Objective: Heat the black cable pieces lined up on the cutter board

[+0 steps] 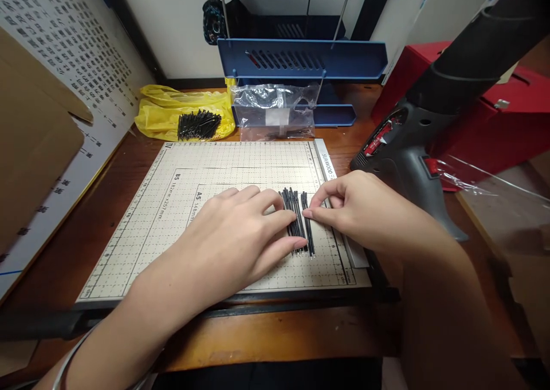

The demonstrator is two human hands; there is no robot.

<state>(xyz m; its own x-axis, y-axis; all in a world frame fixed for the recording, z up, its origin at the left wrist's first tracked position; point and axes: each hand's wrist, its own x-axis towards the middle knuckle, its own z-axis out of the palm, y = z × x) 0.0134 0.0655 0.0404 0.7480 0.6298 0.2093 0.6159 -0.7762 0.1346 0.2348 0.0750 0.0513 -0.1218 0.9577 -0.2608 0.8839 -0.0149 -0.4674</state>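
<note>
Short black wires with bare silvery ends lie side by side on the cream gridded board of a paper cutter. A narrow gap splits off a few of them on the right. My left hand reaches across the board, its index finger and thumb apart and touching the wires from the left; its other fingers are partly hidden. On the right, my right hand has thumb and index finger pinched together at the upper part of the split-off wires. Its remaining fingers are curled in.
A pile of black wires rests on a yellow plastic bag behind the board. Beside it are a clear bag and a blue rack. A grey and black power tool and a red box stand to the right.
</note>
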